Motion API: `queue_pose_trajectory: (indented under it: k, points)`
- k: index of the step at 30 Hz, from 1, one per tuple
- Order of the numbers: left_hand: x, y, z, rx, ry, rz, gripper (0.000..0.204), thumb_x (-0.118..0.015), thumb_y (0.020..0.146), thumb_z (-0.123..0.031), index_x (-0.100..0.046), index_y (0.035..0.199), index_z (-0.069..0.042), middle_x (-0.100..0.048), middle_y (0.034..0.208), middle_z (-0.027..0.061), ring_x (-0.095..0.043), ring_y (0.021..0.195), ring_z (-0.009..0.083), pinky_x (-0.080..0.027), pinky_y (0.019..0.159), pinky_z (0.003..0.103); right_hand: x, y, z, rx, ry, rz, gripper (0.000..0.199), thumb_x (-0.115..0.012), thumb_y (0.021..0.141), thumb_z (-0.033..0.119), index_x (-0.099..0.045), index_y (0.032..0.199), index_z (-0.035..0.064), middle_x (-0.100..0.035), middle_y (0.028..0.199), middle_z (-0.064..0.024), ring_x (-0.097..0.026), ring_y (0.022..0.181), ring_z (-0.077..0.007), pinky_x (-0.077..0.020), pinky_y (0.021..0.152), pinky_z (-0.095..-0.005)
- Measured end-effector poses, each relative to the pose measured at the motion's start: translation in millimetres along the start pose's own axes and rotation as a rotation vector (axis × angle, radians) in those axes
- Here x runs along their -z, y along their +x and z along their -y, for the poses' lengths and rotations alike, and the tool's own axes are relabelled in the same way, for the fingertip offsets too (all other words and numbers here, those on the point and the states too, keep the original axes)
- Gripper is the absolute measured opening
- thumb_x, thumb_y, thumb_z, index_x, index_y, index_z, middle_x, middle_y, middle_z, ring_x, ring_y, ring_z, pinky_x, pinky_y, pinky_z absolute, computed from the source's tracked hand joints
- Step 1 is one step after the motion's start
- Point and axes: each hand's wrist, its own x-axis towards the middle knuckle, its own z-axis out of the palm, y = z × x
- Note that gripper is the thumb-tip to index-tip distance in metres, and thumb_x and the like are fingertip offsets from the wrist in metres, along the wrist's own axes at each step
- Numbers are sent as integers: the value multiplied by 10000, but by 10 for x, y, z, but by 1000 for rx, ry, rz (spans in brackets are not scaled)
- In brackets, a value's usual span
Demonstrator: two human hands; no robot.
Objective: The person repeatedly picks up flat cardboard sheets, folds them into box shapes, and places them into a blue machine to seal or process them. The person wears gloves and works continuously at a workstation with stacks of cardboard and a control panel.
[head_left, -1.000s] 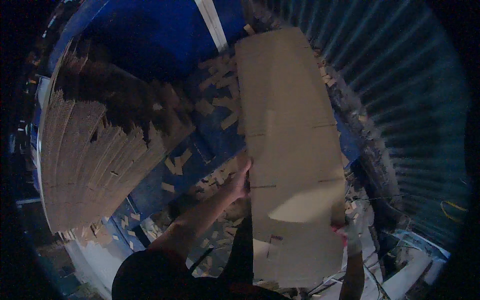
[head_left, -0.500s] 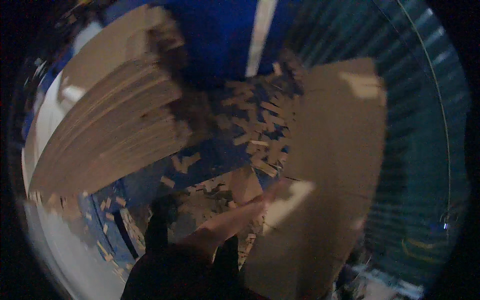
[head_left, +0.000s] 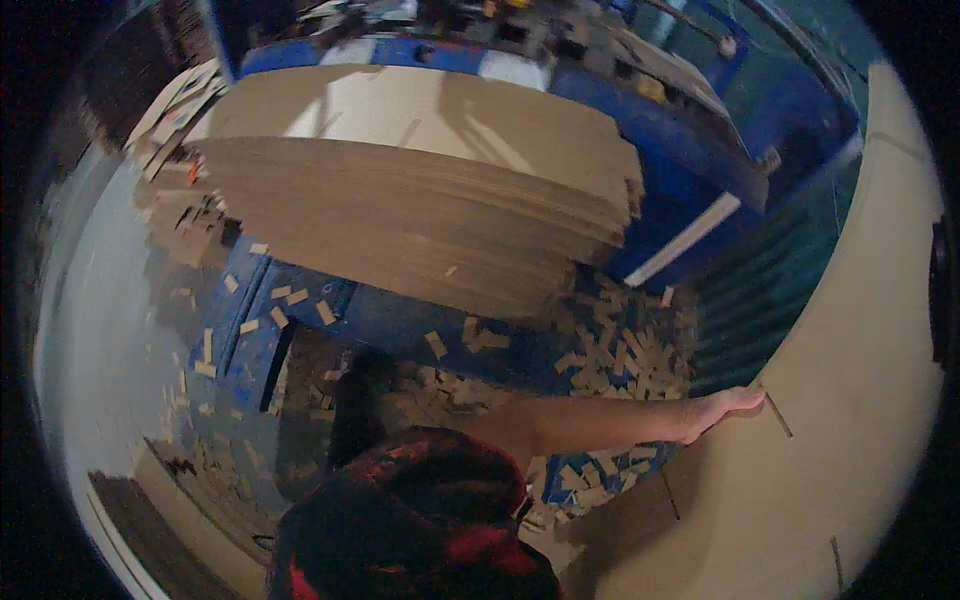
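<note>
My left hand [head_left: 725, 410] pinches the edge of a big cardboard sheet [head_left: 810, 460], right of the brown stack [head_left: 400, 205]. Scraps [head_left: 625, 362] lie my side of that stack. Right hand: can't tell.

Your black clothing [head_left: 410, 500] is blotched with red, your cardboard sheet [head_left: 860, 340] tan with short dark marks, the stack [head_left: 400, 205] brown with fine stripes, the frame [head_left: 590, 92] blue, the wall [head_left: 755, 315] striped green.

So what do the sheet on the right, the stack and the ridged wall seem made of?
Sheet: probably cardboard, matt and smooth, from its tan face and dark slits. Stack: likely cardboard too, matt, from its thin layered edges. Wall: perhaps painted metal, from its green ridges; plastic is possible.
</note>
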Motion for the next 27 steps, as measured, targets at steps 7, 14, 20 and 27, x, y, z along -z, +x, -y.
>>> queue_pose_trajectory:
  k: [7,14,20,27]
  points:
    - [-491,-976,-1434,-289,202,-226,534,-563,865,-499,-530,1200,-83,-587,1156,38,-549,1055,186,-439,918,370,399,389,193,298,-155,0,619,-631,829,337,-441,1339,42,-514,1263,-173,-503,1124,-313,-414,941,-452]
    - [-461,-2457,-1998,-662,168,-302,783,-625,780,-561,-394,1374,-105,-475,1345,115,-453,1237,281,-335,1056,486,1123,746,1989,908,-383,54,686,-634,827,391,-414,1365,28,-493,1289,-179,-479,1155,-310,-409,958,-442]
    - [-735,-3284,-2108,-1043,131,-769,878,-594,763,-648,-322,1416,-128,-375,1430,142,-362,1309,344,-308,1062,538,-271,1438,3821,1028,-194,616,786,-703,632,315,-451,1311,10,-519,1244,-141,-511,1112,-287,-416,943,-395]
    - [-116,-3555,-2868,-1166,-12,-1070,839,-561,807,-632,-307,1433,-134,-352,1455,115,-307,1349,316,-207,1107,529,-2325,2449,5468,1138,-593,645,773,-708,548,108,-488,1275,-35,-553,1254,-99,-492,1180,-214,-361,1018,-336]
